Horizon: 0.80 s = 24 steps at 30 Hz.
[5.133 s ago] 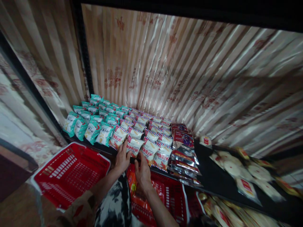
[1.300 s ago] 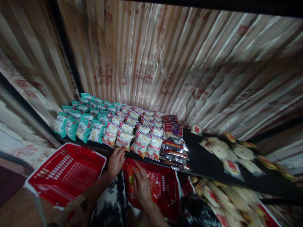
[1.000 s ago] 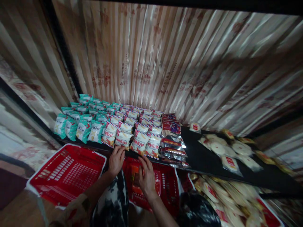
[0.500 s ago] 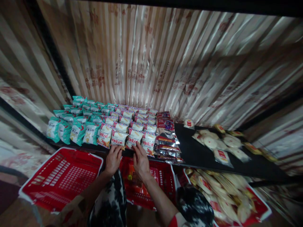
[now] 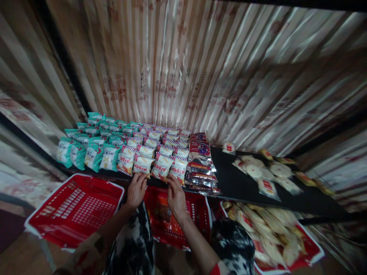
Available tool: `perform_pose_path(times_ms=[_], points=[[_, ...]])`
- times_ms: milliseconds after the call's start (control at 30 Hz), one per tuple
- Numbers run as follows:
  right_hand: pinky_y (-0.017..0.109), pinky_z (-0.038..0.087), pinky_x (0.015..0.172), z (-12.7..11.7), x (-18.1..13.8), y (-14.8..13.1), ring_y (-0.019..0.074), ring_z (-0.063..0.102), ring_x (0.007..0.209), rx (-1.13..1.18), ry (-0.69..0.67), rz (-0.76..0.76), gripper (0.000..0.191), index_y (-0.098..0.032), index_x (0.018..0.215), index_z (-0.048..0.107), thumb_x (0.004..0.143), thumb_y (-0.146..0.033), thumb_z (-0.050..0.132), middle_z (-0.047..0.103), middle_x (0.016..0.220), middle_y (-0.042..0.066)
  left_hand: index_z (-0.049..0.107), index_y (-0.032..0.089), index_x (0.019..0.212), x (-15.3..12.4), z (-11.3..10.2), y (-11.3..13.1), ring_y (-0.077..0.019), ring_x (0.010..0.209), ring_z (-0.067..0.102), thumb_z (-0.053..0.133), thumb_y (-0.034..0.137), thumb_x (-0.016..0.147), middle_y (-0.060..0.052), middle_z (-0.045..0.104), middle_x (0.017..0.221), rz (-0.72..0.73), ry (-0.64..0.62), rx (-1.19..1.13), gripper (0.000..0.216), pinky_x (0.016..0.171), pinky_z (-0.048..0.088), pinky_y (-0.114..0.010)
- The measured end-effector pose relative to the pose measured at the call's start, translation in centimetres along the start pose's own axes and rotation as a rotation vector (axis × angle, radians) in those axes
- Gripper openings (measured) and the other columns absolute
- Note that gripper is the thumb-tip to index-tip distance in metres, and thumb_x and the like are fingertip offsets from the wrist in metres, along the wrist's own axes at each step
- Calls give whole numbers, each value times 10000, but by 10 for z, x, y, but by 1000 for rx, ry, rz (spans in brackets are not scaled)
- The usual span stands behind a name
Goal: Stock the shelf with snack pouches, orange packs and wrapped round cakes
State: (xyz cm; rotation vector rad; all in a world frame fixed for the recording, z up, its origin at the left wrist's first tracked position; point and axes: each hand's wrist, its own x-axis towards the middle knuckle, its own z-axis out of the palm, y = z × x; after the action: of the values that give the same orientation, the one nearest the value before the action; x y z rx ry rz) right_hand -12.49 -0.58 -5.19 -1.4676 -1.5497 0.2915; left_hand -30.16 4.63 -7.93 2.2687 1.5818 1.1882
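Note:
Rows of white snack bags with striped tops and red lettering stand on a black shelf. My left hand is at the lower front of one front-row snack bag, its fingers stretched out against the bag's bottom edge. Fingers extended, my right hand touches the bottom of the rightmost front snack bag, close to its neighbour. Both hands look open, neither wrapped round a bag. Teal-and-white snack bags fill the left part of the shelf.
Dark red and silver packets lie stacked right of the white bags. Flat round pale packs lie farther right. Below are a red basket at left, another red basket holding orange-red packages, and a basket of pale packs.
My right hand has shifted right, from the third front bag to the rightmost one. My left hand stays at its bag. The view has tilted slightly.

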Motion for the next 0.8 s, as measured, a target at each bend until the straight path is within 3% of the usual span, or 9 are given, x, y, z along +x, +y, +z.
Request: perform_pose_path(times_ms=[300,533,800], points=[[449,374,1038,-22,-16,20,208,434,1238,-115,8,-14,396,-189,1109,610,799,-85,386,513,1308,102,618,216,1056,-5,-5,26,-187,1023,546,441,160,879,-88,537,1081,143,73,108,256,806,523,-291],[484,349,1049,-21,-12,22,230,367,1285,-157,-19,-61,428,-174,1155,596,792,-73,394,443,1373,116,560,248,1176,2,9,56,-282,1328,279,453,133,867,-114,392,1362,290,6,221,346,1008,407,-454],[514,346,1048,-24,-15,24,247,292,1321,-172,-44,-79,497,-209,1221,558,775,-51,405,405,1404,87,490,284,1258,12,23,49,-296,1387,132,450,109,863,-100,305,1446,337,-38,211,433,1025,362,-505]])
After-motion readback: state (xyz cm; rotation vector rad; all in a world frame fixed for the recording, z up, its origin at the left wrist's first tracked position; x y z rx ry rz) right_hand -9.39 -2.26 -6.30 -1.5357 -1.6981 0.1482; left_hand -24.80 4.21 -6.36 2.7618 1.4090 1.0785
